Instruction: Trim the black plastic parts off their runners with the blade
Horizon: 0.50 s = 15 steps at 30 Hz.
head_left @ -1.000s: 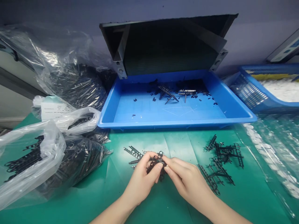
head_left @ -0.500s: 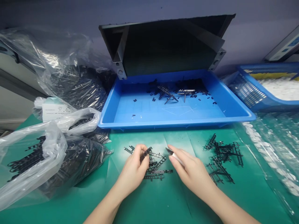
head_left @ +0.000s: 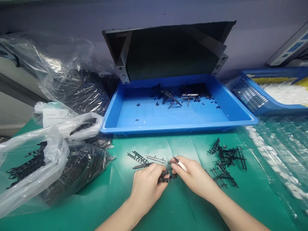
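My left hand [head_left: 149, 182] is closed around a cluster of small black plastic parts [head_left: 164, 177], partly hidden by its fingers. My right hand [head_left: 193, 175] grips a slim tool with a white handle [head_left: 182, 165] and a dark pointed tip; its exact kind is unclear. The right fingertips are close to the right end of the black parts, and I cannot tell if they touch. Beyond my left hand lie several black perforated strips [head_left: 138, 157] on the green mat [head_left: 178, 205].
A blue tray [head_left: 154, 129] holding loose black pieces stands ahead. Clear bags [head_left: 79, 173] full of black parts are at left. Right of my hands sits a pile of black frames [head_left: 228, 157], with clear plastic sheeting [head_left: 284, 154] and a blue basket [head_left: 255, 96] beyond.
My left hand has moved right and slightly nearer to me, gathering black parts from the small heap. The right hand keeps the tool, and the two hands are closer together.
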Each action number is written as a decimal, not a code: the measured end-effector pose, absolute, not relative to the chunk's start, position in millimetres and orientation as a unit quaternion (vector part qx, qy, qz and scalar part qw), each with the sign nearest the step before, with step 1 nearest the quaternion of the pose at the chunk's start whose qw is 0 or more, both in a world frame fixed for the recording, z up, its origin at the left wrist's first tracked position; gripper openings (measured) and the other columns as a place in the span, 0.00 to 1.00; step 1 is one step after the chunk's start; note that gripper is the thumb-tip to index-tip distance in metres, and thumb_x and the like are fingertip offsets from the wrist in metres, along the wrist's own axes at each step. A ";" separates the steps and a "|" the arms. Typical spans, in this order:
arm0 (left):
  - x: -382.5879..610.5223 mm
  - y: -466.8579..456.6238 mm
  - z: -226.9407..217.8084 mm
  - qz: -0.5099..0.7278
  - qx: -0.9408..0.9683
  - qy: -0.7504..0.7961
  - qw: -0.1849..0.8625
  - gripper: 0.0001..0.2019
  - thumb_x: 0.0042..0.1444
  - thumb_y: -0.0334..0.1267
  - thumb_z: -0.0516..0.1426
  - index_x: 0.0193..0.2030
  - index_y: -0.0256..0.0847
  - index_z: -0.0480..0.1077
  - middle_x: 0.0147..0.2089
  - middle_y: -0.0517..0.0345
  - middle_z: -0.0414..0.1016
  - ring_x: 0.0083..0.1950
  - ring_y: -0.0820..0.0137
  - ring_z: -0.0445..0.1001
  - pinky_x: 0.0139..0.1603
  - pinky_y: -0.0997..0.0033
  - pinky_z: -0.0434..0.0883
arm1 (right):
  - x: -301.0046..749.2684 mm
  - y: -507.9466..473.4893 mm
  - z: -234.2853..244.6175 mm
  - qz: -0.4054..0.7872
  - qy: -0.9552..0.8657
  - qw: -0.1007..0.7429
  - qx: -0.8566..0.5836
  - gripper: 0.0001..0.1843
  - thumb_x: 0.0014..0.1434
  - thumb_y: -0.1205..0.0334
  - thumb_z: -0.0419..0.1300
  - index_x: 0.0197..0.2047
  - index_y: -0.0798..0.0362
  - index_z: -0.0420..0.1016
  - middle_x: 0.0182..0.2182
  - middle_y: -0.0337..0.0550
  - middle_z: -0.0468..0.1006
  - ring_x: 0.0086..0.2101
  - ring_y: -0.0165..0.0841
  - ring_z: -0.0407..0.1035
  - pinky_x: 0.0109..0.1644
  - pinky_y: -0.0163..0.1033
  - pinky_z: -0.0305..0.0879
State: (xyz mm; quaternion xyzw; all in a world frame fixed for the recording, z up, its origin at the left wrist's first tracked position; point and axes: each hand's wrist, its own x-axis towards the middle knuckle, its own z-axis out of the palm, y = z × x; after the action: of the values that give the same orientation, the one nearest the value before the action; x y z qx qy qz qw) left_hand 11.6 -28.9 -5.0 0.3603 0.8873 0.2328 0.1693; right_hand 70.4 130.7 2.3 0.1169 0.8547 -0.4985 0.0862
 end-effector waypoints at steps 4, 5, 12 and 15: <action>10.6 -26.1 0.5 0.373 0.280 0.850 0.245 0.05 0.51 0.38 0.54 0.34 0.42 0.67 0.33 0.59 0.71 0.34 0.68 0.69 0.33 0.73 0.63 | 68.9 129.1 11.8 -0.641 0.750 0.106 0.124 0.09 0.58 0.60 0.49 0.29 0.53 0.64 0.23 0.36 0.70 0.21 0.28 0.59 0.24 0.31 0.55; 10.4 -25.4 2.1 0.406 0.262 0.833 0.269 0.05 0.50 0.39 0.54 0.34 0.43 0.67 0.34 0.59 0.71 0.35 0.68 0.69 0.34 0.73 0.64 | 68.8 128.2 13.1 -0.672 0.720 0.112 0.129 0.10 0.58 0.58 0.50 0.28 0.53 0.63 0.21 0.35 0.67 0.18 0.26 0.54 0.21 0.30 0.51; 11.1 -24.9 9.3 0.543 0.174 0.744 0.349 0.04 0.48 0.36 0.55 0.32 0.40 0.67 0.29 0.59 0.70 0.32 0.70 0.68 0.33 0.73 0.64 | 74.1 124.6 6.6 -0.702 0.690 0.097 0.152 0.17 0.59 0.48 0.48 0.35 0.54 0.63 0.16 0.31 0.59 0.15 0.25 0.46 0.17 0.30 0.43; 9.7 -25.2 6.0 0.609 0.108 0.700 0.357 0.06 0.48 0.36 0.55 0.35 0.39 0.65 0.23 0.64 0.64 0.25 0.76 0.62 0.27 0.77 0.61 | 78.6 125.3 4.2 -0.599 0.792 0.039 0.111 0.17 0.62 0.52 0.44 0.47 0.53 0.63 0.32 0.43 0.71 0.25 0.31 0.63 0.24 0.33 0.59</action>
State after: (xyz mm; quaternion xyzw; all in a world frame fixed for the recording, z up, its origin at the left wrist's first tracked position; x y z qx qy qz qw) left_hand 9.7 -25.2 6.0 0.1082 0.6999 0.6091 0.3571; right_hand 78.6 125.3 4.2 0.1115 0.7922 -0.5987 0.0387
